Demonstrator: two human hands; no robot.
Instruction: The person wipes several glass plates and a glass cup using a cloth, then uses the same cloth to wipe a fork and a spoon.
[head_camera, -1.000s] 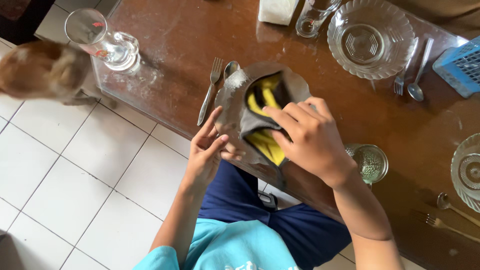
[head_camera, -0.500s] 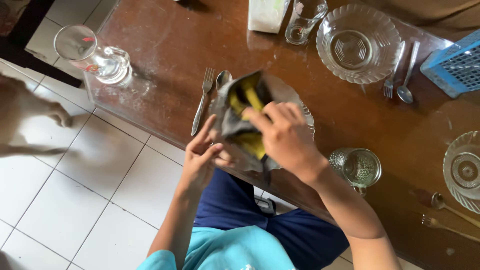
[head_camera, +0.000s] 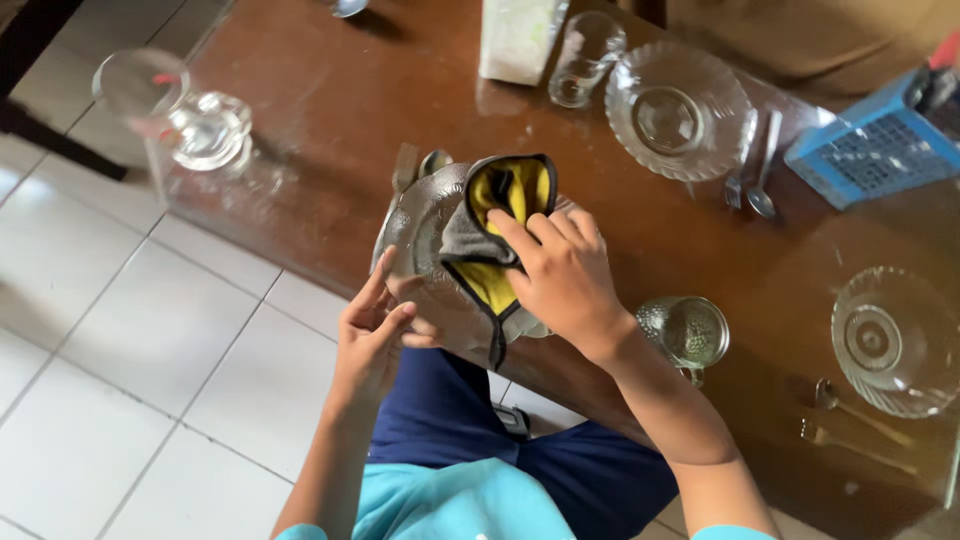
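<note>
The left hand (head_camera: 375, 335) is gripping the near rim of a glass plate (head_camera: 420, 235), holding it tilted over the bench (head_camera: 330, 90) edge. The right hand (head_camera: 560, 275) is pressing a grey and yellow cloth (head_camera: 495, 215) flat against the plate, fingers spread on it and clenched on nothing else. Just right of the right hand a glass mug (head_camera: 688, 332) is standing. Beyond the hands, a fork (head_camera: 405, 165) and spoon (head_camera: 433, 160) are peeking out past the plate. A glass bowl (head_camera: 680, 110) and a tumbler (head_camera: 585, 58) are sitting farther off.
</note>
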